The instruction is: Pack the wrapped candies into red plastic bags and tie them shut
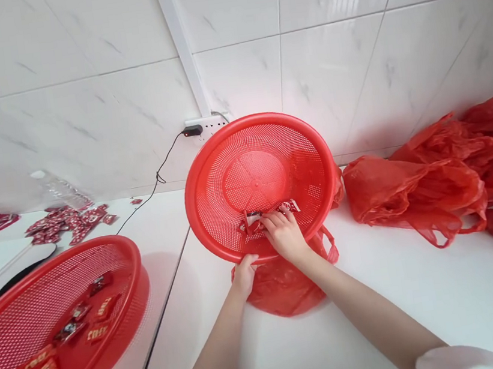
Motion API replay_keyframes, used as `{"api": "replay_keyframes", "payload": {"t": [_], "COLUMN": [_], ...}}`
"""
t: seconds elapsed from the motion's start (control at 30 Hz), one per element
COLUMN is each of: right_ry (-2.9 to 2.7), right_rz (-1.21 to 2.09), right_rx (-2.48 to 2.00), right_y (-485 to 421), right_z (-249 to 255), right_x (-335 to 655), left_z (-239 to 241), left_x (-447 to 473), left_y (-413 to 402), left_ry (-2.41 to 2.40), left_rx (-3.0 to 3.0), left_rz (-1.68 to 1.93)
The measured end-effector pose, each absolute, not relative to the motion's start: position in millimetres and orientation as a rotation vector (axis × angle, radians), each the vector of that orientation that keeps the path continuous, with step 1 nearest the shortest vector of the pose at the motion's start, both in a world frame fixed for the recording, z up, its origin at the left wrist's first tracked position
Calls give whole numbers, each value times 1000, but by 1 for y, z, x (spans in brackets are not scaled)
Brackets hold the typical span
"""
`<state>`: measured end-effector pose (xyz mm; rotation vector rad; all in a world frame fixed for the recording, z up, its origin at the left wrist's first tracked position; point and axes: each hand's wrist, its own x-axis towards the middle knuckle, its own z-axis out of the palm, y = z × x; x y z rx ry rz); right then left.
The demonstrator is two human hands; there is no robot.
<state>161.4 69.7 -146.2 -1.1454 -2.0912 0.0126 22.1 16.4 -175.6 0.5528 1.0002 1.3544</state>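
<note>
White tabletop (292, 360) carried a red bag (283, 291) at the 6 o'clock edge of the tilted red basket (254, 174). Left hand (244, 275) grasped the basket rim at 7 o'clock. Right hand (284, 234) touched wrapped packets (252, 219) inside, near 6 o'clock; whether it gripped one could not be determined. Power strip (214, 129): 11 o'clock, beyond.

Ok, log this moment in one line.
left hand: holding rim of tilted basket | right hand: fingers at packets inside | bag: partly under basket | other basket: at left, packets inside
</note>
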Motion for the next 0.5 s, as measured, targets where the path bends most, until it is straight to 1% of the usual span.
{"api": "replay_keyframes", "payload": {"t": [0.07, 0.17, 0.23, 0.5], "right_ry": [-2010, -1802, -1696, -1792], "right_rz": [177, 558, 749, 1133], "right_rx": [-1050, -948, -943, -985], "right_y": [61, 40, 27, 20], "right_z": [-145, -151, -160, -181], "right_x": [166, 176, 182, 192], "left_z": [-175, -174, -173, -173], "left_x": [20, 13, 8, -6], "left_y": [19, 23, 25, 28], "left_ry": [1005, 1019, 1023, 989], "left_rx": [549, 544, 540, 525], "left_rz": [1374, 1402, 1411, 1471]}}
